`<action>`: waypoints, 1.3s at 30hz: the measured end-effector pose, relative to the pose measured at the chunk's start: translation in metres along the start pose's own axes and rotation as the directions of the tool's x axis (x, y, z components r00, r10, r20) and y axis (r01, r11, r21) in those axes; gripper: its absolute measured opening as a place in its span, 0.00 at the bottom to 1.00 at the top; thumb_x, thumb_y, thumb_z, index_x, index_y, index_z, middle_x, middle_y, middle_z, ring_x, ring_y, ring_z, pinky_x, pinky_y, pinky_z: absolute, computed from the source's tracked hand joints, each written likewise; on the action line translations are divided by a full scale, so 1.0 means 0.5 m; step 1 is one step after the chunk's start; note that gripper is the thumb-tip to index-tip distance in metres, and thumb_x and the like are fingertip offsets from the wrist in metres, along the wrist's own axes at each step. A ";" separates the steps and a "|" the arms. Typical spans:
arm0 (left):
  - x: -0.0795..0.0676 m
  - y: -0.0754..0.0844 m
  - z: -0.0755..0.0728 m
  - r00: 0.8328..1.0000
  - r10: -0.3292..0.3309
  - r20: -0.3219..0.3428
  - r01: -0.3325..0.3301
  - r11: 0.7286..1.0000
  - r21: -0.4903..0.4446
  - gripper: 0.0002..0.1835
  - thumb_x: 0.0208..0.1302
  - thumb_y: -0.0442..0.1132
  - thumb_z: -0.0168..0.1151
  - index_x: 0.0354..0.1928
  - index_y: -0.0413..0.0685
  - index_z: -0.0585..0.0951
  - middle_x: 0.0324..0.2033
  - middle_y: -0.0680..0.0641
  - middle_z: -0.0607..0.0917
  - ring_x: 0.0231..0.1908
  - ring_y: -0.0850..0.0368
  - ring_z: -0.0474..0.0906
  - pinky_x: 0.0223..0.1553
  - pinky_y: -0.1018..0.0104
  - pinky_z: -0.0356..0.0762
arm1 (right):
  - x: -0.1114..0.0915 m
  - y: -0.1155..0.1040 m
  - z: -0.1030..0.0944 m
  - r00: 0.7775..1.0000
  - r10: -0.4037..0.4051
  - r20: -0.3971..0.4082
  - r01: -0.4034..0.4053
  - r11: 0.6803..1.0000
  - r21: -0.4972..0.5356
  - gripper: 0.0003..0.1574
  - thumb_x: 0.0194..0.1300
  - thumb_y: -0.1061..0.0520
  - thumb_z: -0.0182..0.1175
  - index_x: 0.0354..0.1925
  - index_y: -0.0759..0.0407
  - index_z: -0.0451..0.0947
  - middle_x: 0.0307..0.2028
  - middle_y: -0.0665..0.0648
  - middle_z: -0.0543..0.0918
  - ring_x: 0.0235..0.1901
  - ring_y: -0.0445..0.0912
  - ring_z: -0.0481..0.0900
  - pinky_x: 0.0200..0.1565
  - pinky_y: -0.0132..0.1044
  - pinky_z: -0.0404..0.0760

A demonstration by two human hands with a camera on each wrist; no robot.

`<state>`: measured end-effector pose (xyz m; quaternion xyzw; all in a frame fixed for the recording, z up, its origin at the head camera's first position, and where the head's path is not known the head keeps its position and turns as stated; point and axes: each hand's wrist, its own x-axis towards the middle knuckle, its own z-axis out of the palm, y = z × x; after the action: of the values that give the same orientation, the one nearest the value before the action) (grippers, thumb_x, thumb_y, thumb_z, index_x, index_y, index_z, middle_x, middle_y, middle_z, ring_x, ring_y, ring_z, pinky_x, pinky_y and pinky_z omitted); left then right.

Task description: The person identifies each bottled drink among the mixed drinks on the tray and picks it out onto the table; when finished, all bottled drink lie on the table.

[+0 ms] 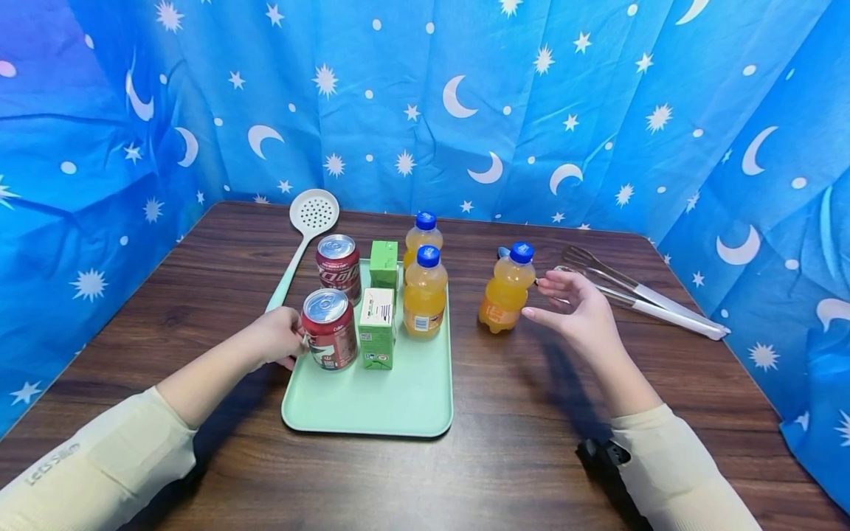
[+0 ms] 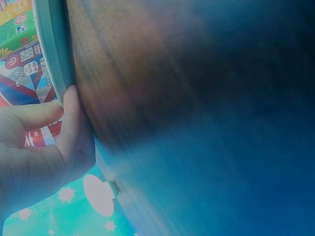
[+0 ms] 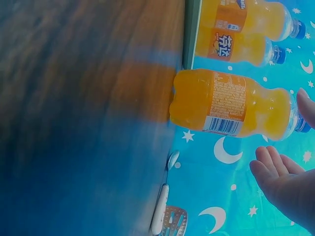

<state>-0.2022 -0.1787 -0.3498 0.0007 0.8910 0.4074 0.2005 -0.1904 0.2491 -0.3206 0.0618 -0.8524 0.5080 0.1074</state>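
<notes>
My left hand pinches the left rim of a pale green tray, beside the front red soda can. The left wrist view shows thumb and fingers on the tray's edge. On the tray stand a second soda can, two green drink cartons and two orange soda bottles with blue caps. Right of the tray, a third orange soda bottle stands upright on the table. My right hand is beside that bottle, thumb and fingers spread and holding nothing.
A skimmer with a perforated white head lies behind the left hand. At the right lie a slotted turner and another white-handled utensil. A blue curtain with moons and stars surrounds the wooden table.
</notes>
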 end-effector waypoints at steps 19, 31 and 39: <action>-0.001 0.001 -0.001 1.000 0.008 -0.001 -0.008 1.000 -0.009 0.08 0.54 0.22 0.55 0.31 0.34 0.66 0.31 0.39 0.72 0.31 0.50 0.76 0.27 0.58 0.82 | -0.007 -0.018 0.002 1.000 -0.028 -0.009 0.028 1.000 0.010 0.41 0.52 0.56 0.71 0.59 0.64 0.64 0.52 0.60 0.76 0.54 0.52 0.73 0.58 0.48 0.69; -0.003 0.003 -0.001 1.000 -0.003 -0.006 0.003 1.000 -0.001 0.08 0.54 0.23 0.57 0.33 0.32 0.67 0.33 0.38 0.72 0.31 0.50 0.77 0.27 0.59 0.82 | -0.014 -0.033 -0.002 0.998 -0.062 -0.022 0.063 0.998 0.019 0.40 0.51 0.57 0.72 0.58 0.63 0.66 0.51 0.60 0.77 0.53 0.50 0.74 0.57 0.45 0.71; -0.004 0.004 -0.002 1.000 -0.004 0.001 0.004 1.000 -0.010 0.08 0.54 0.22 0.56 0.32 0.32 0.67 0.32 0.38 0.72 0.32 0.50 0.76 0.27 0.59 0.82 | -0.020 -0.040 -0.004 0.997 -0.075 -0.033 0.076 0.997 0.023 0.39 0.51 0.57 0.72 0.59 0.62 0.66 0.51 0.60 0.77 0.53 0.49 0.74 0.56 0.39 0.72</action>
<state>-0.2009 -0.1786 -0.3469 -0.0020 0.8888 0.4116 0.2018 -0.1762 0.2416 -0.3051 0.0870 -0.8415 0.5147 0.1393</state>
